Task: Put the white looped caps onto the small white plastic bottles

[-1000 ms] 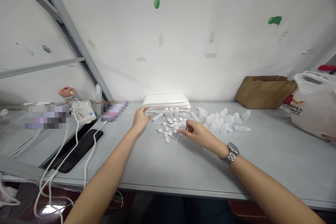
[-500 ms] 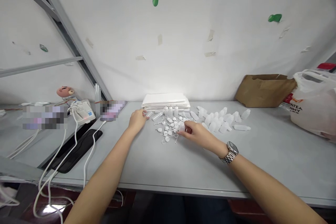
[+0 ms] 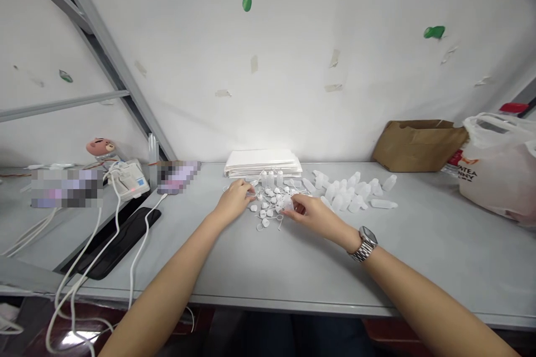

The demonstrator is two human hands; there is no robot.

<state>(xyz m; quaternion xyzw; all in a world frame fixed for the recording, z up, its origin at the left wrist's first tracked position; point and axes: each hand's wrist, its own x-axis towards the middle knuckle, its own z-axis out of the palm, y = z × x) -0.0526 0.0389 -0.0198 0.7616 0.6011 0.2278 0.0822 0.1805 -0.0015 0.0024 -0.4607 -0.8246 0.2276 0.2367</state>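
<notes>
My right hand (image 3: 313, 213) is closed on a small translucent plastic bottle (image 3: 287, 203), held upright over the right side of a loose pile of white caps (image 3: 265, 213). My left hand (image 3: 235, 201) hovers at the pile's left edge, its thumb and forefinger slightly apart, with nothing visible between them. Some caps have thin looped straps. Behind the pile stand several capped bottles (image 3: 271, 179) in a row. To the right of my right hand lies a heap of uncapped translucent bottles (image 3: 345, 195).
A stack of white sheets or boards (image 3: 263, 163) rests against the wall. On the right are a brown paper bag (image 3: 419, 145) and a white plastic bag (image 3: 494, 173). At left, white cables, a power strip (image 3: 128, 179) and a black phone-like slab (image 3: 119, 242) lie on the table.
My left hand has moved right, from beside the bottles at the left to the edge of the cap pile. My right hand stays nearly still with the bottle.
</notes>
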